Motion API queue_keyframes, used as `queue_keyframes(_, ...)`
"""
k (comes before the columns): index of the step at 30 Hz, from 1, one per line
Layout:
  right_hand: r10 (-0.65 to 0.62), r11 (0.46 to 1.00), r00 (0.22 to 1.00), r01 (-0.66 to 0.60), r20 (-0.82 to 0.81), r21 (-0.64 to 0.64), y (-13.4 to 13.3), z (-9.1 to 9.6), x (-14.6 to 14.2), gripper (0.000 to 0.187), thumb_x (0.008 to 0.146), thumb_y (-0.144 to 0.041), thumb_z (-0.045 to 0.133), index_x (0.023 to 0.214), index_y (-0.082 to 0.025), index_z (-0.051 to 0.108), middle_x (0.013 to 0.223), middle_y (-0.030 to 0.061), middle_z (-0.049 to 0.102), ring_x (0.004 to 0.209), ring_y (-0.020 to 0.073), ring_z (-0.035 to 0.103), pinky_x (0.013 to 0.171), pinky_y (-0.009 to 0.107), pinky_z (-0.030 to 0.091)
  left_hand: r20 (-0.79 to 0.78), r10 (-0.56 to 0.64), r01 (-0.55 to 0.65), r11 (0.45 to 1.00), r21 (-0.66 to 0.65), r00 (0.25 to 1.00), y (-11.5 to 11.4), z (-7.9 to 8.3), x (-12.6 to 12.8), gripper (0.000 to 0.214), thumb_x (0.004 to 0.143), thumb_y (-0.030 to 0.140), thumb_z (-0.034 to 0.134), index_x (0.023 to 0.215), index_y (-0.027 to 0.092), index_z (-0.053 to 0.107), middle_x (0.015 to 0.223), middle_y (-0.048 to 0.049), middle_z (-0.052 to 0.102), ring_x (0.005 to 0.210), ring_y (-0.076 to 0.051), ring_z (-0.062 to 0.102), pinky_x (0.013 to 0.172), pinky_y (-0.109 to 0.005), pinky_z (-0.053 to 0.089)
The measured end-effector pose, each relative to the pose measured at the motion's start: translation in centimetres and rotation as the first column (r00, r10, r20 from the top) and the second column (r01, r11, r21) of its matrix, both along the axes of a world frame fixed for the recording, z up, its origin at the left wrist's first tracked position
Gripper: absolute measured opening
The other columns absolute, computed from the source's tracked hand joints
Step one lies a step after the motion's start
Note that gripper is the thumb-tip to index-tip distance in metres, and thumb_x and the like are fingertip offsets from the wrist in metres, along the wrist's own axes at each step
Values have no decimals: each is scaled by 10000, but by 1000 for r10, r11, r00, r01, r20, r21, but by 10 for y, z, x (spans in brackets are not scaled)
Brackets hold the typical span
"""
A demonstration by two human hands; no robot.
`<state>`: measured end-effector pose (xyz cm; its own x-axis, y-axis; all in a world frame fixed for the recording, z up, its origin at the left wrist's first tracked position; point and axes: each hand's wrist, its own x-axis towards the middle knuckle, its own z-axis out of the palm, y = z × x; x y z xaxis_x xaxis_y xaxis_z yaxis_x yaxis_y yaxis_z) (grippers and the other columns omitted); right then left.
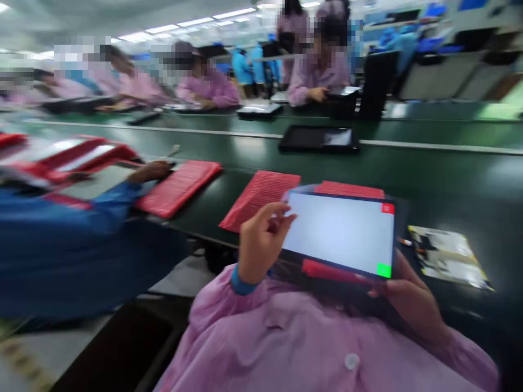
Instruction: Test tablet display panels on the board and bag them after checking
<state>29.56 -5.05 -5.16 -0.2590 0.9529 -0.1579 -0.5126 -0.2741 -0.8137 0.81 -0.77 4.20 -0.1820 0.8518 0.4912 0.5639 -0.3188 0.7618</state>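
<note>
- Two hands of the wearer are in view, the left hand (261, 245) and the right hand (412, 296), one at either end of one tablet (335, 231).
- Right hand, at the tablet's 4 o'clock, grasps its lower corner, thumb over the front edge.
- Left hand, at the tablet's 9 o'clock, has its fingers bent and its thumb near the forefinger, right by that edge; I cannot tell whether it pinches anything or touches the glass. One blue band (244, 284) circles the wrist.
- Between these hands, the tablet faces the wearer, its screen lit white, with one red block (388, 208) at 2 o'clock and one green block (383, 270) at 4.
- Red wrapping, counted from the tablet: one ribbed sheet (261, 198) at 10 o'clock, one red strip (351, 189) showing at 12 and another patch (322, 269) near 6; whether those last two are one piece, I cannot tell.
- One red parcel (180, 188) lies farther out toward 10 o'clock, just beside a blue-sleeved co-worker's hand (151, 171).
- One yellow-edged packet (449, 256) is on the dark green surface (461, 179) near 3 o'clock.
- One black tray (300, 140) sits between 11 and 12.
</note>
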Motion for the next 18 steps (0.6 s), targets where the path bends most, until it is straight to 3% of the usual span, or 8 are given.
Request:
queue_keyframes(2,-55,997,998,54,-29,-48,1,-2,-2,816,670,-124,670,1413,-384,459,1134,10,699,885,288,723,591,327,607,38,4,-3,999,-39,999,6,-2,-3,192,878,344,693,963,173,678,726,2,676,587,-90,621,560,-188,472)
queue_keyframes(5,-34,999,998,33,-52,-18,6,-3,-7,785,660,-127,661,1385,-379,497,1058,5,712,860,279,728,587,316,611,56,22,-19,998,-51,998,10,-5,-5,140,868,313,694,928,187,678,724,12,687,605,-96,652,538,-178,472)
queue_keyframes(11,0,999,996,5,-86,50,4,-4,-9,783,705,-120,635,1413,-420,486,1128,-3,690,915,268,726,600,280,612,63,65,-59,994,-88,996,11,-12,-6,139,858,328,702,902,198,683,688,26,673,570,-88,632,527,-177,470)
queue_keyframes(18,-19,1000,999,18,-42,-17,4,-9,-6,895,664,-140,658,1477,-391,379,1239,23,657,920,286,722,575,294,607,81,82,-70,989,-133,993,14,-16,-6,200,837,373,712,900,187,678,699,13,684,563,-108,640,481,-195,445)
